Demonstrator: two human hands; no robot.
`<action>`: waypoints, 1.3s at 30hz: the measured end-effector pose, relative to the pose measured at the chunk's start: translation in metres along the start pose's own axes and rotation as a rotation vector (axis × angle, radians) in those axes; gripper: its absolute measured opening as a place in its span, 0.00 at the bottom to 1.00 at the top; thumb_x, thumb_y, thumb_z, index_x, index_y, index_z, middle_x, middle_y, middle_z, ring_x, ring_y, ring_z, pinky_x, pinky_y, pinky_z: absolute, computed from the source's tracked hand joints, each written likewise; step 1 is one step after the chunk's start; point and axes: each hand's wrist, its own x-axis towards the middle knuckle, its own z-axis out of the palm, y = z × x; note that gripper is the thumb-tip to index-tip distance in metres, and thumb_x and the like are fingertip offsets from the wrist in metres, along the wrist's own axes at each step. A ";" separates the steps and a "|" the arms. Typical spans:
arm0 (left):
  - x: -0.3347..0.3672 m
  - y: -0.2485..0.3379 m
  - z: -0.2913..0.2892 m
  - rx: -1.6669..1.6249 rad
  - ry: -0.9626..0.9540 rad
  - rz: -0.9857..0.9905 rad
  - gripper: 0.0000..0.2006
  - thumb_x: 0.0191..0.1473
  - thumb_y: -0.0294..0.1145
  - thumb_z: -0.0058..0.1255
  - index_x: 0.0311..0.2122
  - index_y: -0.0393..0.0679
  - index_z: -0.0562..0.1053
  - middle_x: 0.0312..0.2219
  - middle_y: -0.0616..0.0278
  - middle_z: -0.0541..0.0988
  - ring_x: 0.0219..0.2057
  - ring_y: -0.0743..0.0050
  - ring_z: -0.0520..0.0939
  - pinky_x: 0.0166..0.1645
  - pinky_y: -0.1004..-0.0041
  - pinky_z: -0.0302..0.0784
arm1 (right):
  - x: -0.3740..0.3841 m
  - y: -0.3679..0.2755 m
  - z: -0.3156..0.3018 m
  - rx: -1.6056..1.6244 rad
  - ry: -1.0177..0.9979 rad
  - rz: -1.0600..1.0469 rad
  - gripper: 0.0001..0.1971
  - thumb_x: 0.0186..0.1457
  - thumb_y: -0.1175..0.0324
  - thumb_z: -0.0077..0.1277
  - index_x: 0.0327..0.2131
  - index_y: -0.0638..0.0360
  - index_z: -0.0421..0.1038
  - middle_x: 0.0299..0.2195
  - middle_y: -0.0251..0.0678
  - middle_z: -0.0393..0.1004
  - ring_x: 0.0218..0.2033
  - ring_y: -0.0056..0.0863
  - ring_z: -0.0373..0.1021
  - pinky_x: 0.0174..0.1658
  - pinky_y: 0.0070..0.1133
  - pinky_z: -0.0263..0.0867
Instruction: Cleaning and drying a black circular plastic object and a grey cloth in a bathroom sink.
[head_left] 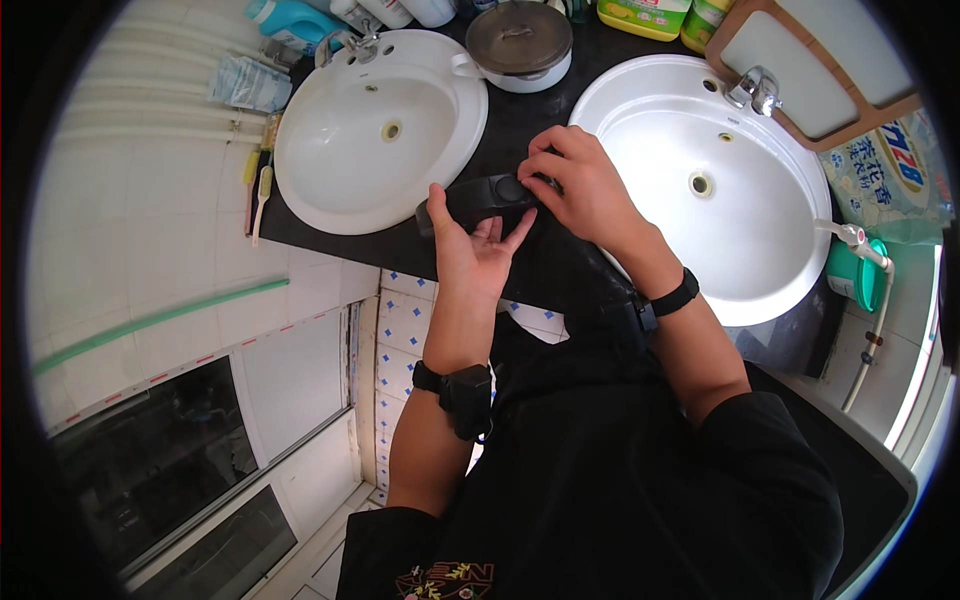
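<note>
A black, oblong device [478, 203] with a round raised part near its right end is held over the dark counter between the two sinks. I cannot make out its exact kind. My left hand [476, 248] supports it from below, thumb up along its left end and fingers under its right part. At the right end, my right hand [572, 182] has its fingertips pinched together against the edge by the round part. Whether those fingertips hold something small is hidden. A black band with a dark box sits on each wrist.
White sinks lie at the left [330, 150] and right [720, 255], each with a tap. A lidded pot [520, 45] stands between them at the back. Bottles, a wood-framed panel [790, 75] and a detergent bag [880, 185] line the edges. Brushes [262, 195] hang at left.
</note>
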 end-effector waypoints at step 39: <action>-0.003 0.006 -0.013 -0.068 -0.034 -0.010 0.41 0.49 0.54 0.60 0.58 0.39 0.54 0.56 0.48 0.52 0.63 0.61 0.51 0.59 0.42 0.66 | -0.075 0.088 -0.033 1.009 0.739 1.026 0.08 0.60 0.68 0.47 0.35 0.63 0.71 0.28 0.29 0.71 0.29 0.18 0.67 0.34 0.17 0.64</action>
